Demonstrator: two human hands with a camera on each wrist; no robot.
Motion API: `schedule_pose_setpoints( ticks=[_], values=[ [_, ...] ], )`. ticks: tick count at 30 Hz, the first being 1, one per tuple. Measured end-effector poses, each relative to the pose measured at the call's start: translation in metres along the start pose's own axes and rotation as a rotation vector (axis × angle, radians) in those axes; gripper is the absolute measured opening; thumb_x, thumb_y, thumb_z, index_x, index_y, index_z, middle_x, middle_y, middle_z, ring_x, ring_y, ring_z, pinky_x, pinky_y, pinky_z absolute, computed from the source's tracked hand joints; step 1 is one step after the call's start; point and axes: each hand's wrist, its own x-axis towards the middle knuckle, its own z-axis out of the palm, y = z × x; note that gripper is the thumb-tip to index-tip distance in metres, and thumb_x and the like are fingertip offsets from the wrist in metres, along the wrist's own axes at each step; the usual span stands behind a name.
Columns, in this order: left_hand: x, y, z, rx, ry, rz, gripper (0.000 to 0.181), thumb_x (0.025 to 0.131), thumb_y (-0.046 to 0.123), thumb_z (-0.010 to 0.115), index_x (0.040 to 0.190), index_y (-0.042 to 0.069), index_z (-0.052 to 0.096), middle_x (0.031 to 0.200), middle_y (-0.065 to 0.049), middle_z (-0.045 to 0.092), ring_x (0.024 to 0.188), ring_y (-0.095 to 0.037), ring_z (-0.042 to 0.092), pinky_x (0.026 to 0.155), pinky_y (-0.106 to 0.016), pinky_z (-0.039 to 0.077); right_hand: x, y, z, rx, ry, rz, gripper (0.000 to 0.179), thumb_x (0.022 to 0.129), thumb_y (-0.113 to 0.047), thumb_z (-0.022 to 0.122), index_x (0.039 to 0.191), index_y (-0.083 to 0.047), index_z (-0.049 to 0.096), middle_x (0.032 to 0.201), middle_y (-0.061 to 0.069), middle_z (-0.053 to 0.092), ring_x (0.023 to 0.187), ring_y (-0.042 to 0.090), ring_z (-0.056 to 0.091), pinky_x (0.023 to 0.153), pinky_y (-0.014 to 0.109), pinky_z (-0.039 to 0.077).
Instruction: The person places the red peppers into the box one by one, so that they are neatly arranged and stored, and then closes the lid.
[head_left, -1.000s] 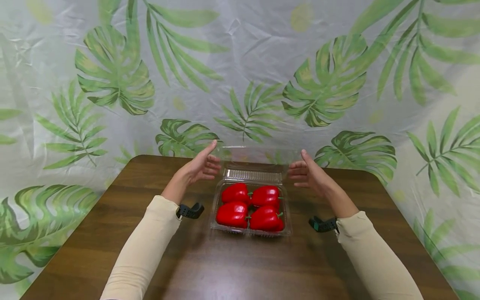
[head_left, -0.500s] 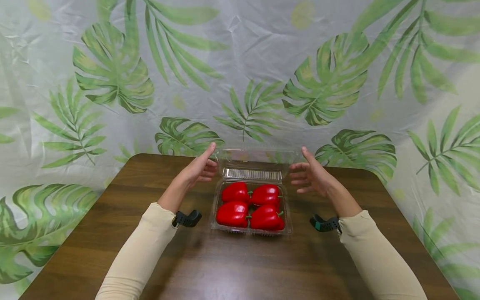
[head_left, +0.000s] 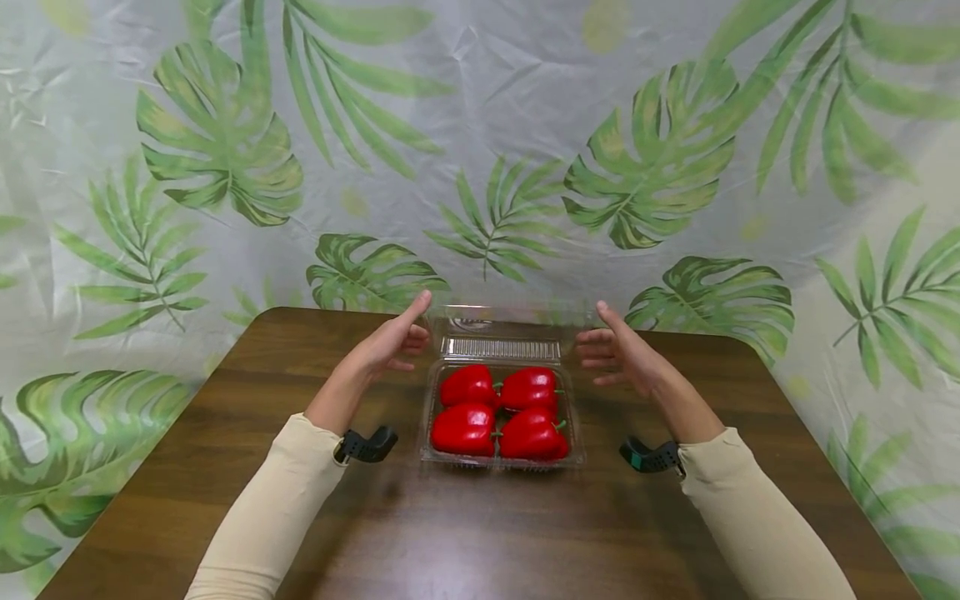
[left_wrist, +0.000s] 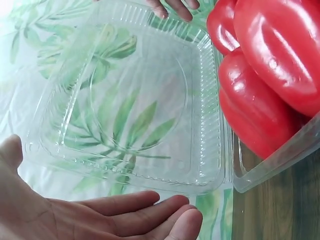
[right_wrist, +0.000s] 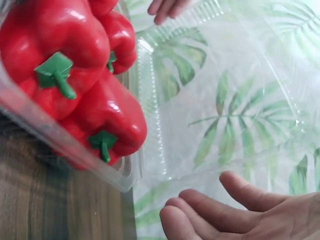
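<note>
A clear plastic clamshell container [head_left: 427, 437] sits on the table with its lid [head_left: 517, 313] raised at the far side. Several glossy red bell peppers [head_left: 463, 429] with green stems fill the base in two rows. At the lid's left side is my left hand [head_left: 386, 343], palm inward, thumb up, fingers loosely extended and holding nothing. My right hand [head_left: 626, 354] mirrors it at the lid's right side. Both wrist views show the see-through lid [left_wrist: 135, 100] beyond the fingers, with the peppers [right_wrist: 107, 120] beside it.
The brown wooden table [head_left: 480, 533] extends toward me and to both sides. Close behind its far edge hangs a pale curtain [head_left: 495, 108] printed with green leaves. Dark bands [head_left: 367, 446] are strapped to both wrists.
The lid's upper edge has dropped slightly in the head view. My left hand has shifted a little left and down; the right hand has hardly moved. The peppers stay in place.
</note>
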Motion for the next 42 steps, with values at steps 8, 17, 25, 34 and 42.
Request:
schedule_pose_setpoints(
  ticks=[8, 17, 25, 34, 42],
  values=[
    [-0.007, -0.008, 0.001, 0.039, -0.061, 0.034, 0.090, 0.098, 0.067, 0.026, 0.151, -0.005, 0.032, 0.158, -0.023, 0.035, 0.149, -0.039, 0.031, 0.117, -0.058, 0.034, -0.013, 0.008, 0.001, -0.042, 0.016, -0.068, 0.101, 0.095, -0.075, 0.010, 0.154, 0.006, 0.023, 0.159, 0.031, 0.025, 0.147, 0.048, 0.026, 0.115, 0.063, 0.033],
    [-0.012, -0.023, 0.003, 0.091, -0.091, 0.120, 0.079, 0.101, 0.059, 0.032, 0.154, 0.000, 0.031, 0.160, -0.020, 0.032, 0.150, -0.041, 0.028, 0.116, -0.059, 0.034, -0.019, 0.023, 0.007, -0.063, 0.008, -0.213, 0.089, 0.102, -0.062, 0.012, 0.152, 0.011, 0.022, 0.159, 0.033, 0.023, 0.147, 0.052, 0.024, 0.115, 0.067, 0.028],
    [-0.018, -0.046, 0.001, 0.143, -0.163, 0.209, 0.076, 0.102, 0.049, 0.043, 0.155, -0.001, 0.025, 0.163, -0.022, 0.025, 0.149, -0.043, 0.028, 0.118, -0.059, 0.032, -0.024, 0.043, 0.013, -0.077, -0.030, -0.346, 0.072, 0.108, -0.045, 0.020, 0.152, 0.011, 0.021, 0.159, 0.034, 0.019, 0.146, 0.054, 0.017, 0.115, 0.057, 0.035],
    [-0.023, -0.070, 0.002, 0.258, -0.184, 0.292, 0.090, 0.091, 0.052, 0.063, 0.158, 0.007, 0.021, 0.161, -0.021, 0.029, 0.148, -0.041, 0.029, 0.117, -0.058, 0.033, -0.029, 0.073, 0.018, -0.140, -0.025, -0.431, 0.062, 0.104, -0.024, 0.041, 0.156, 0.004, 0.020, 0.161, 0.032, 0.017, 0.147, 0.048, 0.020, 0.105, 0.013, 0.039],
    [-0.023, -0.083, 0.003, 0.264, -0.227, 0.324, 0.099, 0.087, 0.047, 0.070, 0.160, 0.009, 0.014, 0.162, -0.024, 0.026, 0.146, -0.042, 0.035, 0.114, -0.057, 0.038, -0.029, 0.087, 0.025, -0.320, 0.030, -0.448, 0.069, 0.097, -0.017, 0.058, 0.157, -0.004, 0.025, 0.163, 0.025, 0.022, 0.146, 0.052, 0.023, 0.109, 0.074, 0.027]
  ],
)
